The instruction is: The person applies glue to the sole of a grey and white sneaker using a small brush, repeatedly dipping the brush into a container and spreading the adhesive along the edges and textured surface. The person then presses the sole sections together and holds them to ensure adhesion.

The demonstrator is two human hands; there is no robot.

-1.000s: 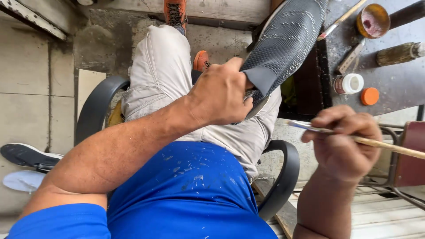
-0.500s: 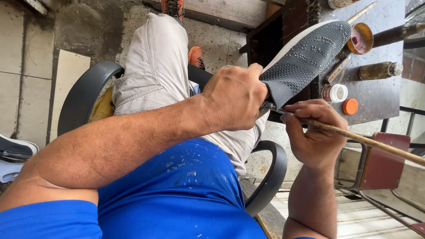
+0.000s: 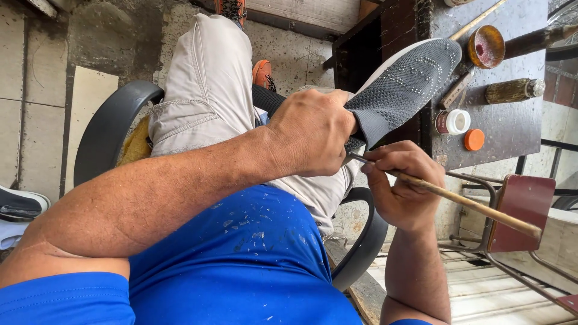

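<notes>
Gripping the heel end of a dark shoe sole [image 3: 400, 81], the left hand [image 3: 313, 135] is closed tight around it and holds it tilted up over the lap, tread side facing the camera. Just below, the right hand [image 3: 400, 186] pinches a long wooden-handled brush [image 3: 463, 201] between thumb and fingers, its thin dark tip touching the sole's edge near the left hand's knuckles. No wet or glossy coat can be made out on the tread, so how much of the edge has been brushed cannot be told; by the look of it the work sits at the heel end, with the rest of the rim toward the toe left to do.

The sole is matte grey rubber, tapered, covered in fine raised dots, with a pale rim. Beyond it, a dark, stained tabletop [image 3: 512, 129] carries a small white-capped jar [image 3: 453, 121], an orange lid [image 3: 474, 139], a round tin with reddish residue [image 3: 485, 46] and a grimy bottle [image 3: 513, 90] lying on its side.
</notes>
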